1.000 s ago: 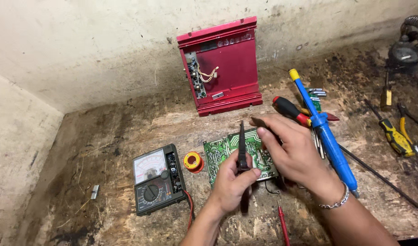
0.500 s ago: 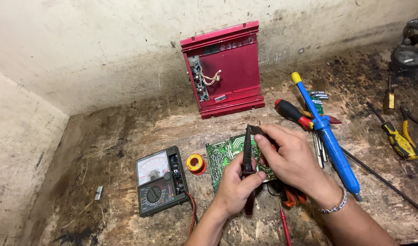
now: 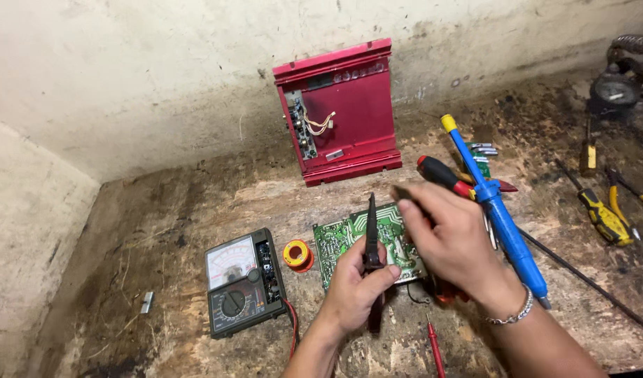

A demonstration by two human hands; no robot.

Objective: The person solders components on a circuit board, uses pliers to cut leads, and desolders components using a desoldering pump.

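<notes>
My left hand grips black needle-nose pliers, their closed tip pointing up and away over a green circuit board that lies flat on the worn wooden bench. My right hand, wearing a silver bracelet, hovers over the right half of the board with the fingers curled; a small dark piece shows at its fingertips, too small to identify. A red probe lies on the bench below the hands.
An analog multimeter and a solder spool sit left of the board. A red metal case leans against the back wall. A blue desoldering pump, a red-handled screwdriver and yellow-handled tools lie to the right.
The pliers stay upright in my left hand. My right hand has shifted slightly along the board's right side. The view has drifted a little.
</notes>
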